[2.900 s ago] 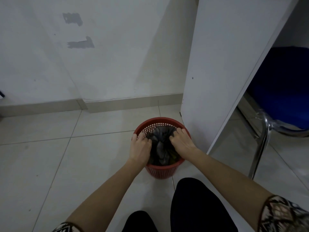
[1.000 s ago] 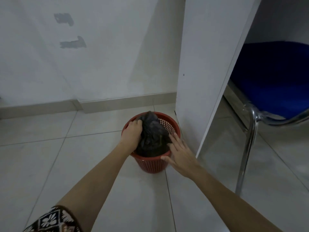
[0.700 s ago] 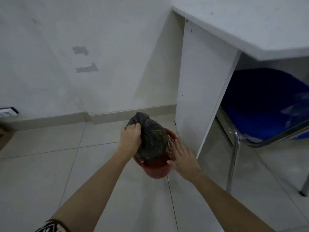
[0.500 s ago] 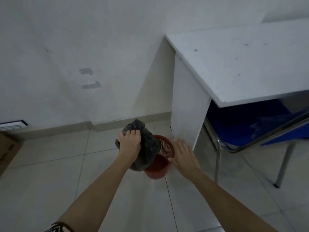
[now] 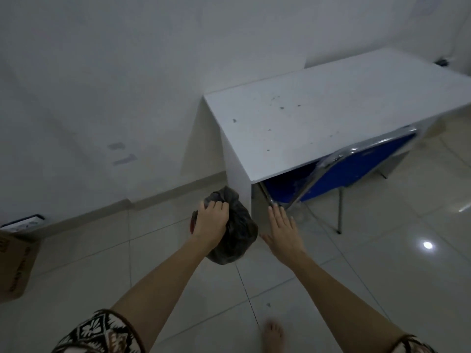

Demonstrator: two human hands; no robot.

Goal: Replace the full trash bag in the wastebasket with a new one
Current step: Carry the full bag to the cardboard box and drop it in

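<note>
One left hand (image 5: pixel 211 220) gripping one crumpled dark grey plastic trash bag (image 5: pixel 234 233) beside one white desk (image 5: pixel 318 118), one red wastebasket sliver (image 5: pixel 191 223) showing behind it, one right hand (image 5: pixel 283 230) hovering flat, fingers spread, nearer the desk.

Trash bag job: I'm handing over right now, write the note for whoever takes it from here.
Left hand: shut on the neck of the full trash bag, which hangs in the air.
Right hand: open, flat, holding nothing.
Wastebasket: almost wholly hidden behind the left hand and bag; only a red sliver shows, beside the desk.
Done: full bag taken out.
Left: put the bag aside, fit a new one. No new bag in view.
</note>
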